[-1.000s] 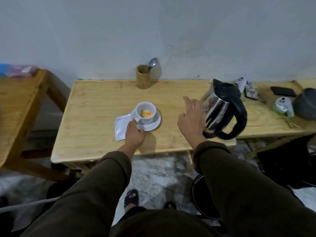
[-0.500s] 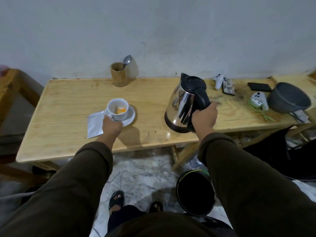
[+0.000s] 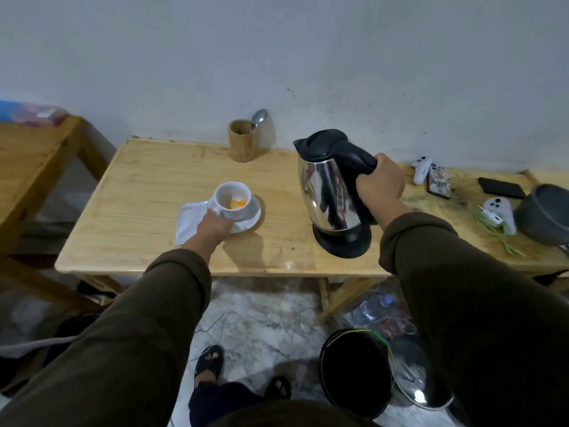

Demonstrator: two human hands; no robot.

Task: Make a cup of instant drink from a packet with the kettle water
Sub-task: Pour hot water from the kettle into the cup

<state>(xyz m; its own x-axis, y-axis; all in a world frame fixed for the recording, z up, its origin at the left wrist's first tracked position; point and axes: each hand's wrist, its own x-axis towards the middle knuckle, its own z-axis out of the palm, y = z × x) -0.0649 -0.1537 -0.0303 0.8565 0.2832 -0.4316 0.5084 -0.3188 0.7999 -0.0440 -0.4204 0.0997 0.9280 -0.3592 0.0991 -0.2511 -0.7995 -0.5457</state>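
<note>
A white cup (image 3: 231, 199) with orange powder in its bottom stands on a white saucer (image 3: 251, 216) on the wooden table (image 3: 144, 192). My left hand (image 3: 212, 227) grips the cup's handle at the saucer's near left rim. An opened white packet (image 3: 188, 220) lies flat just left of the saucer. The steel kettle (image 3: 331, 195) with black lid and base stands upright to the right of the cup, its spout pointing left. My right hand (image 3: 380, 183) is closed around the kettle's black handle.
A bamboo holder (image 3: 241, 140) with a spoon (image 3: 258, 118) stands at the table's back edge. Game controllers (image 3: 500, 212), a phone (image 3: 500, 188) and a grey bowl (image 3: 543, 214) crowd the right end. A black bucket (image 3: 354, 372) sits on the floor below. Another wooden table (image 3: 34, 155) stands left.
My right hand went from open beside the kettle to gripping its handle, and the kettle has turned so its spout faces the cup. My left hand stayed on the cup.
</note>
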